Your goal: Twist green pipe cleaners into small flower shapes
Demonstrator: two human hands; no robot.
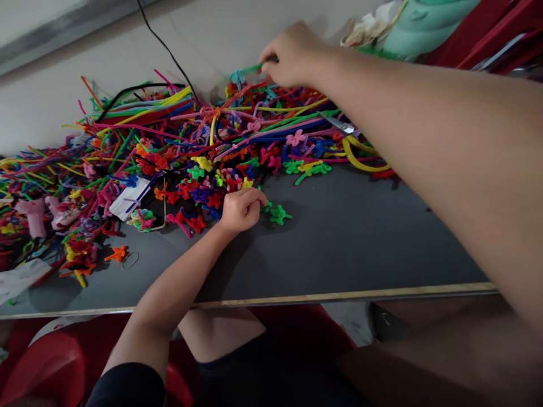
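Observation:
My right hand (291,56) is raised over the back of the pile, its fingers closed on a green stem. At the stem's left end is a light blue pipe-cleaner flower (237,78). My left hand (243,209) is lower, at the front edge of the pile, with curled fingers; what they hold, if anything, is hidden. Just right of it a green pipe-cleaner flower (280,215) lies on the dark table (360,243). Many coloured flowers and long pipe cleaners (148,110) are heaped behind and to the left.
Scissors (337,122) with yellow handles lie below my right forearm. White paper (129,199), pink glue guns (34,217) and an orange flower (117,254) are at the left. A black cable (165,48) hangs along the wall. A mint-green object (428,25) stands back right.

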